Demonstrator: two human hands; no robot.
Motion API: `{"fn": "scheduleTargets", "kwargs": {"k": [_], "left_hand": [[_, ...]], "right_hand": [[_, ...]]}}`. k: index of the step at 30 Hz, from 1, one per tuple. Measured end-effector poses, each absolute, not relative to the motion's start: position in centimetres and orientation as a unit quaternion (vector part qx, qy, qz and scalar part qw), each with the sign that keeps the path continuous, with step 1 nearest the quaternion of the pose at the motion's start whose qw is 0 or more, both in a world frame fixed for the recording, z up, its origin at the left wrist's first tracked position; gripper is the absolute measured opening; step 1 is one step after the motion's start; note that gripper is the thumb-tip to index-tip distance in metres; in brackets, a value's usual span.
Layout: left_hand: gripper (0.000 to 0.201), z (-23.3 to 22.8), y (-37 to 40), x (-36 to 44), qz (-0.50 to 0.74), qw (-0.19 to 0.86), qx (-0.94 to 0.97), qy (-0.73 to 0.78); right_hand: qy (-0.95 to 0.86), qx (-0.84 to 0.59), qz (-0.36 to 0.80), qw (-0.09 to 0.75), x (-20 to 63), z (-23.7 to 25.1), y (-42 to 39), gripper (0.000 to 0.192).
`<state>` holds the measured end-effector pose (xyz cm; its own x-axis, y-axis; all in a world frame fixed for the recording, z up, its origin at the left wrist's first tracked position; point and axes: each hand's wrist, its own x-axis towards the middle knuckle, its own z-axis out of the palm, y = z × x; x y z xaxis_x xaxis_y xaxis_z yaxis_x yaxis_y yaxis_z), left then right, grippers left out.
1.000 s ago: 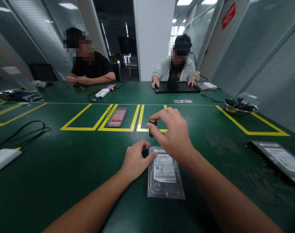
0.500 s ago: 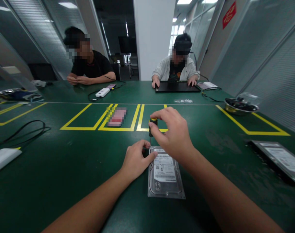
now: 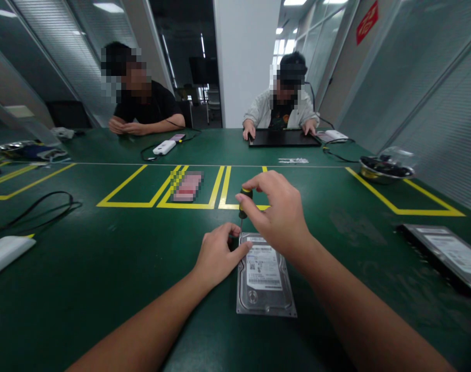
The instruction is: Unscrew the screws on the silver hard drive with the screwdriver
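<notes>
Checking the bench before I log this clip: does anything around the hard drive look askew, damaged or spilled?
Nothing stands out. The hard drive lies flat and intact on the green table. The right hand holds a small screwdriver upright at its far left corner, and the left hand steadies that edge. No spill shows.

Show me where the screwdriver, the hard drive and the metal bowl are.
screwdriver [image 3: 244,200], head view, on its black handle.
hard drive [image 3: 263,268], head view, on its white label.
metal bowl [image 3: 369,174], head view, on its near rim.

My hard drive [image 3: 265,281] is shiny bare metal with a paper label; the table mat [image 3: 103,268] looks matt green.
</notes>
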<state>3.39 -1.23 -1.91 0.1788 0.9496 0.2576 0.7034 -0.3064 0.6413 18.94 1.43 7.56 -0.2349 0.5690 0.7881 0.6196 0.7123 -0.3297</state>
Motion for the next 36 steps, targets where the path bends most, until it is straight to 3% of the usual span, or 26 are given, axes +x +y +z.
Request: {"fn": "scheduleTargets", "kwargs": {"k": [36], "left_hand": [[0.023,-1.81,-1.25,3.48,0.317,0.191,0.742,0.559]], "right_hand": [[-0.786,-0.378,-0.012,0.489,19.11,7.64,1.63,0.008]]}}
